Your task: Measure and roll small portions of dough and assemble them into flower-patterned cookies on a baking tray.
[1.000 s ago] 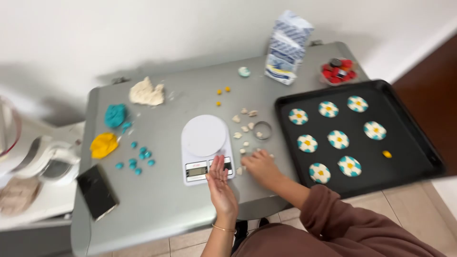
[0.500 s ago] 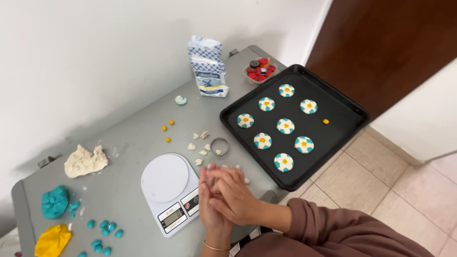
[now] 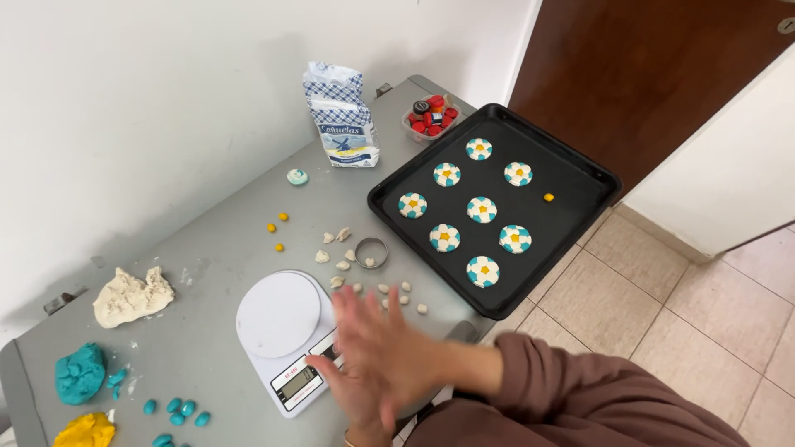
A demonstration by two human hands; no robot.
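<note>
Pressing palm to palm, the right hand (image 3: pixel 377 356) lies flat over the left hand (image 3: pixel 364 414) (fingers spread, whatever's between them is hidden), right at the near edge of the white round kitchen scale (image 3: pixel 281 331) on the grey desk (image 3: pixel 207 248); small cream dough bits (image 3: pixel 389 294) lie just beyond the fingertips.

Sleeve: a loose, long, brownish-mauve sleeve (image 3: pixel 571 389) of soft knit fabric, creased in folds, covers the right arm to the wrist.
Cuff: a gathered edge ends just short of the right hand (image 3: pixel 389 356).
Hands: both bare, no gloves; motion-blurred.
Wrist: a thin bracelet (image 3: pixel 354 437) shows at the left hand (image 3: pixel 358 393), at the bottom edge.
Rings: none can be made out.
</note>
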